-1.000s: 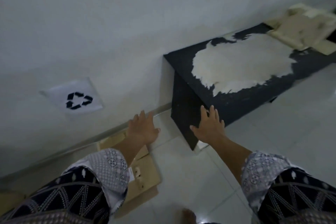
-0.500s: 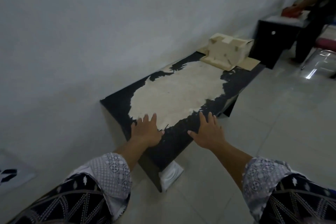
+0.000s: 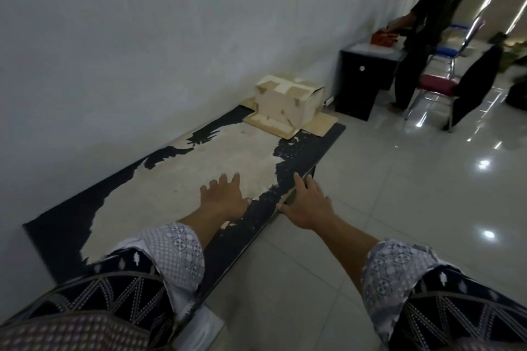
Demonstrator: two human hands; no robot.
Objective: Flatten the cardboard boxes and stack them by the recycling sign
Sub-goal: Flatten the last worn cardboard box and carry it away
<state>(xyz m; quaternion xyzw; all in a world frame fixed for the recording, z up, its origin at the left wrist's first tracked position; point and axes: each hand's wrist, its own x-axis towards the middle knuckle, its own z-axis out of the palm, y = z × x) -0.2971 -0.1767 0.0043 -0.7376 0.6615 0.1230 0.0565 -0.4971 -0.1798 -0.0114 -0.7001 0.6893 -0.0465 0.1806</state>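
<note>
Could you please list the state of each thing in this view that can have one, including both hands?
Pale cardboard box: still upright and unflattened, flaps splayed, at the far end of the bench.
Long black low bench: top covering peeled, pale patch exposed.
Left hand: open, empty, fingers spread over the bench top.
Right hand: open, empty, by the bench's front edge.
Small black cabinet: door closed.

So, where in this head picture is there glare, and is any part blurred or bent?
Head view: bright glare spots on the glossy floor tiles at right; the room is otherwise dim; the wide lens curves the bench and wall; the cardboard box looks soft, and the sleeves nearest the camera are slightly blurred.
</note>
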